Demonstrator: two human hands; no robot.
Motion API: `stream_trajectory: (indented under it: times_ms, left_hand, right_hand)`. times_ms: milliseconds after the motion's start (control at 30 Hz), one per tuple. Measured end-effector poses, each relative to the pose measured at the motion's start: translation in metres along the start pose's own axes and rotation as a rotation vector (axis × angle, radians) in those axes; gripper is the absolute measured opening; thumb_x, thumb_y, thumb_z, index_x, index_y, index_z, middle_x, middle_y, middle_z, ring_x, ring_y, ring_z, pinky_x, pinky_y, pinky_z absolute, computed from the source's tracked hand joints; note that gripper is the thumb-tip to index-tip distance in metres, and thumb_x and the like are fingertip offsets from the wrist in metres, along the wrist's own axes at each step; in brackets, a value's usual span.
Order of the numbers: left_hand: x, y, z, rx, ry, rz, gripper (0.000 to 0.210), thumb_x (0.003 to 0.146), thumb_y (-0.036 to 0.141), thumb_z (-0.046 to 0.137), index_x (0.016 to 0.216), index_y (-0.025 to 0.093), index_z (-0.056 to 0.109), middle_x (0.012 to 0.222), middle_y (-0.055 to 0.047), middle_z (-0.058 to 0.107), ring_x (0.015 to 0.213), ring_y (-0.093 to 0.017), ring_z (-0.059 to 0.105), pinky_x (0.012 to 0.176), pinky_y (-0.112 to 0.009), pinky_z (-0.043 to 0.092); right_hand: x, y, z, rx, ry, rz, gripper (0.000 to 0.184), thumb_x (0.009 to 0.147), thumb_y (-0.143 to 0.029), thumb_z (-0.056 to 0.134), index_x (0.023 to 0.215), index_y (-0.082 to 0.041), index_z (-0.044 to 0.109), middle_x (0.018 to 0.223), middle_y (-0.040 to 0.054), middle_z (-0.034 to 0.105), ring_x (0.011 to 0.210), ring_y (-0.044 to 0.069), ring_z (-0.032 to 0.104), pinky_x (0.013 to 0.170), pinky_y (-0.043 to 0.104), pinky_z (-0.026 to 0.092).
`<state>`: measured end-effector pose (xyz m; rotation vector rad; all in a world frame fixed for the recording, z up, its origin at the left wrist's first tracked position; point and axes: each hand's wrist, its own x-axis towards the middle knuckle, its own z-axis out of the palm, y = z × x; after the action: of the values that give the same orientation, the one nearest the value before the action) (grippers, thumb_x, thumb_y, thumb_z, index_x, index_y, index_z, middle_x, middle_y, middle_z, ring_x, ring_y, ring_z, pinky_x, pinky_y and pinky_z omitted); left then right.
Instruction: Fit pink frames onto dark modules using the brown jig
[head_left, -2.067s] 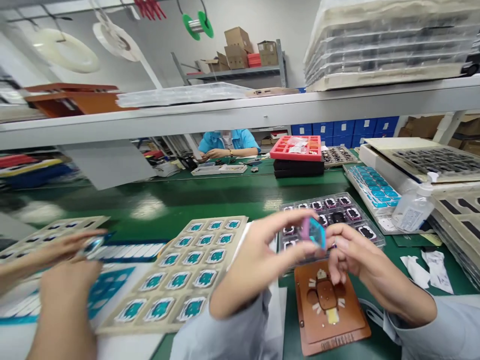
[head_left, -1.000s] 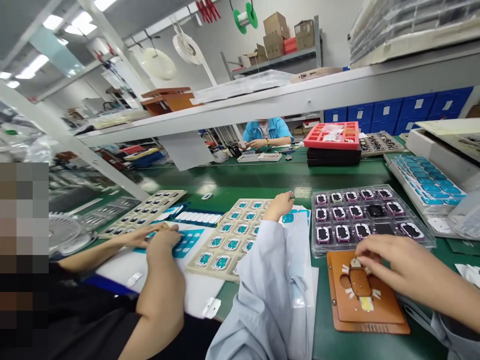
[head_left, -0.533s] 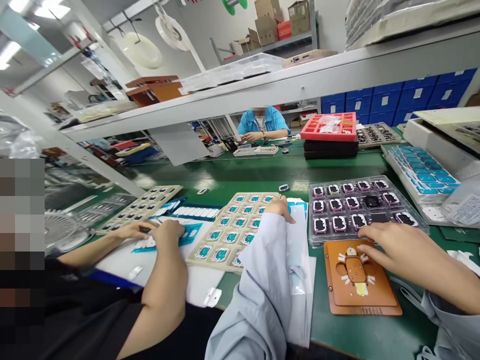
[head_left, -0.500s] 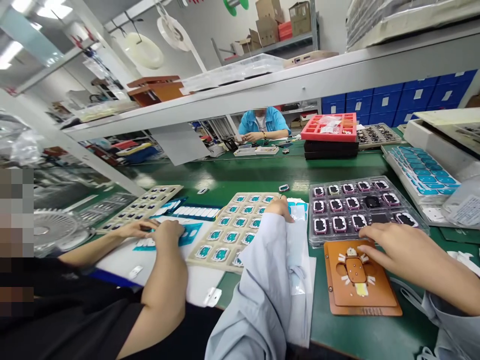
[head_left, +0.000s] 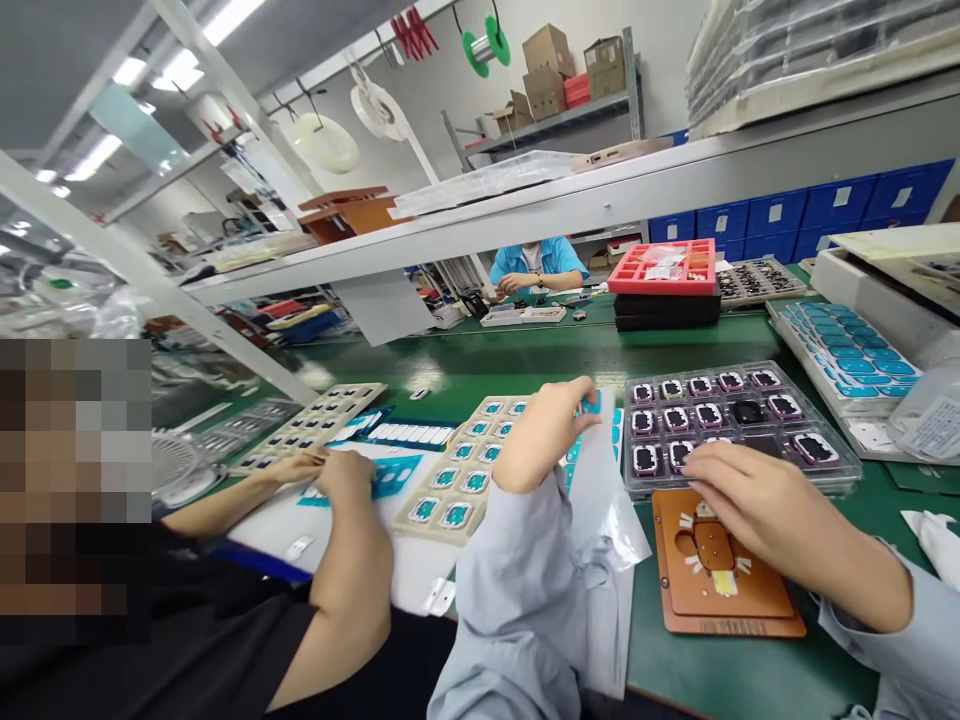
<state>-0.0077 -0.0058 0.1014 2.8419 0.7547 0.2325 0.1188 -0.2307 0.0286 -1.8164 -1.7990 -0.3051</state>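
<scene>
My left hand [head_left: 547, 430] is closed in a pinch on the top of a translucent film sheet [head_left: 606, 470]. A small blue piece shows at its fingertips. Under the film lies a sheet of blue stickers [head_left: 616, 435], partly covered. My right hand [head_left: 757, 500] is over the near edge of a clear plastic tray [head_left: 844, 475] with dark, pink-rimmed frames [head_left: 645, 460] in its pockets. Its fingers are loosely stretched, and I see nothing held; the thumb is hidden. Below it an orange fixture [head_left: 682, 600] with a shaped recess lies on the bench.
To the left, a beige tray [head_left: 405, 525] holds white-and-blue frames. Beyond it a co-worker's hands [head_left: 337, 470] work over a blue sheet [head_left: 394, 475]. A red box [head_left: 660, 285] stands at the back. Stacked blue stickers [head_left: 847, 345] lie at right. A shelf [head_left: 465, 225] crosses overhead.
My left hand has risen with the film, which now hangs from its fingers. My right hand has shifted left along the tray's near edge. The camera view has tilted and shifted.
</scene>
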Motion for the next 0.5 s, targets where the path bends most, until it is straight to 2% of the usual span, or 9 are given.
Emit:
stream_trajectory:
  times_ms: [100,200,333,500]
  left_hand:
    - [-0.031,0.024,-0.006,-0.138,0.026,0.248,0.011,0.088,0.025,0.067,0.097,0.02,0.062,0.083,0.001,0.065,0.078,-0.017,0.062,0.075,-0.025,0.046]
    - [-0.056,0.039,-0.002,-0.374,0.03,0.49,0.02,0.09,0.035,0.066,0.102,0.02,0.061,0.08,0.001,0.065,0.07,-0.014,0.061,0.068,-0.023,0.047]
    - [-0.078,0.049,0.011,-0.555,0.083,0.527,0.036,0.086,0.044,0.068,0.11,0.019,0.059,0.079,0.0,0.066,0.068,-0.012,0.061,0.065,-0.021,0.048]
    - [-0.092,0.05,0.022,-0.728,0.108,0.554,0.042,0.084,0.034,0.073,0.117,0.017,0.054,0.072,0.002,0.067,0.067,-0.011,0.061,0.069,-0.019,0.05]
  right_hand:
    - [0.002,-0.01,0.009,0.171,0.175,-0.054,0.032,0.099,-0.014,0.04,0.124,-0.02,0.06,0.133,0.0117,0.059,0.119,0.025,0.06,0.098,0.043,0.055]
    - [0.0,-0.019,0.012,0.336,0.256,-0.04,0.037,0.097,-0.021,0.052,0.135,-0.021,0.053,0.139,0.0118,0.054,0.127,0.026,0.054,0.105,0.044,0.051]
    - [-0.005,-0.028,0.008,0.568,0.185,-0.043,0.04,0.094,-0.026,0.062,0.132,-0.024,0.054,0.133,0.0102,0.059,0.121,0.026,0.059,0.102,0.04,0.052]
    - [-0.006,-0.036,0.01,0.843,0.097,0.082,0.04,0.088,-0.027,0.069,0.126,-0.027,0.057,0.121,0.0075,0.064,0.106,0.023,0.065,0.083,0.031,0.059]
